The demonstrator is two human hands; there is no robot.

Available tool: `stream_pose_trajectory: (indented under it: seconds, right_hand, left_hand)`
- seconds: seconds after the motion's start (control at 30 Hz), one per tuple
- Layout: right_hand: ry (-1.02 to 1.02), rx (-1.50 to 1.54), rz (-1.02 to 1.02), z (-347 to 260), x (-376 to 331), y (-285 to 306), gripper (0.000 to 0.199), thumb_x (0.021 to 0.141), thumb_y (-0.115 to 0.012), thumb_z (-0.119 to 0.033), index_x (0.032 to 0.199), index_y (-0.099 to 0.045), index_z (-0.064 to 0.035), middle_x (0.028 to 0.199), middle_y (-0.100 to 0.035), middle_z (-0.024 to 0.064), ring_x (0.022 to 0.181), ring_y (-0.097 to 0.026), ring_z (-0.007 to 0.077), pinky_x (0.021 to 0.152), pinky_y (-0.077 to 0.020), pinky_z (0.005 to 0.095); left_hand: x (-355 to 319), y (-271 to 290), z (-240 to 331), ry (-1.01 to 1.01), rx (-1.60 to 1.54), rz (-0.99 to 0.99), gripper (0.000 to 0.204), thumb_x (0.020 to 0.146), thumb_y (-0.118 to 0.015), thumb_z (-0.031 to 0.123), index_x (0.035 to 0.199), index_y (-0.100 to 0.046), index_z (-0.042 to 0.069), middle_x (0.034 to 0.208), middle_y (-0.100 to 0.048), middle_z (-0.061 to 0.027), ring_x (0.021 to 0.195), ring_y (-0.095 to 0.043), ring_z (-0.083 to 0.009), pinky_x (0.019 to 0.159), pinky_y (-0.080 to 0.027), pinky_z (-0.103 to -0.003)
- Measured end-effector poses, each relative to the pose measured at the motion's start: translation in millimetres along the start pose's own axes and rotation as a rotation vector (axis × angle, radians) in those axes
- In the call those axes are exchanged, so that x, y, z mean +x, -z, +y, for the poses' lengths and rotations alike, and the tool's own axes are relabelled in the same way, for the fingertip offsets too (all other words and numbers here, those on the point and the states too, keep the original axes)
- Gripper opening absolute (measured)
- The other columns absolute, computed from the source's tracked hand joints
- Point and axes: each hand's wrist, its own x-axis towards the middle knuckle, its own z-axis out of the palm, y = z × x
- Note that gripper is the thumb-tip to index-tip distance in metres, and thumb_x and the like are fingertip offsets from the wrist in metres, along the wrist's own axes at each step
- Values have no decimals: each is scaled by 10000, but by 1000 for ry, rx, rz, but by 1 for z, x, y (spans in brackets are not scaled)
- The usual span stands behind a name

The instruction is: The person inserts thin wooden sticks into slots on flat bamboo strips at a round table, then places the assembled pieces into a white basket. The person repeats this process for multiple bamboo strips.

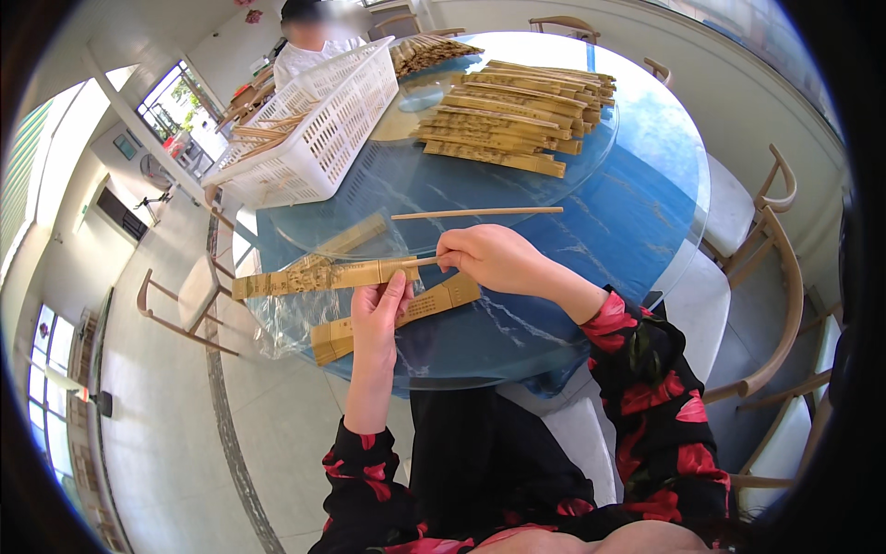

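Paper chopstick sleeve (pixel 318 277), tan with printed pattern, matt, pinched in the left hand (pixel 380 314). Chopstick tip (pixel 423 262), pale wood or bamboo, smooth, in the right hand (pixel 489 258). Loose chopstick (pixel 477 213), same pale wood, bare. Stacked sleeved chopsticks (pixel 512 115), tan paper, matt. Round table top (pixel 637 212), clear glass over blue cloth, glossy (strong glare at the far side). Crate (pixel 314 125), white plastic lattice, slightly shiny. Clear plastic film (pixel 286 323), crinkled, shiny. Sleeves (pixel 646 369), black cloth with red flowers.

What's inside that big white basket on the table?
The white basket holds a few loose wooden sticks, seen near its far end over the rim. Its slotted side wall covers the bottom, so anything lying lower down cannot be seen.
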Motion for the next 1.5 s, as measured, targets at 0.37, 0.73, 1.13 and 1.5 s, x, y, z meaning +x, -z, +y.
stream_pose_trajectory:
  seconds: [0.37, 0.73, 1.13, 1.5]
  right_hand:
    - [-171, 180, -213, -10, 2, 11, 212, 976, -548, -220, 953, -695, -68, 837, -687, 83, 810, -649, 246, 718, -494, 357]
    - [-120, 199, -109, 5, 1, 27, 153, 956, -592, -126, 985, -698, -20, 745, -677, 57, 677, -633, 146, 657, -496, 307]
    - [3, 76, 64, -5, 2, 2, 143, 909, -615, -89, 1030, -617, -12, 770, -679, 87, 803, -651, 271, 735, -502, 376]
    - [38, -951, 331, 41, 16, 16, 107, 835, -665, -156, 893, -663, -66, 950, -629, 43, 1007, -574, 244, 869, -489, 375]
  left_hand:
    - [12, 30, 7, -243, -410, -247, 355, 1024, -567, 119, 1348, -475, 7, 1250, -600, -137, 832, -601, -124, 737, -524, -245]
    - [6, 45, -6, -287, -618, -121, 306, 1035, -539, 111, 1320, -512, 1, 1227, -619, -115, 838, -585, -120, 732, -505, -250]
    - [-4, 29, 2, -200, -363, -289, 332, 1029, -547, 116, 1321, -468, -19, 1191, -586, -131, 834, -557, -135, 731, -479, -265]
    - [-4, 32, 2, -326, -472, -195, 326, 1046, -502, 94, 1362, -466, 20, 1242, -609, -112, 821, -521, -114, 720, -446, -259]
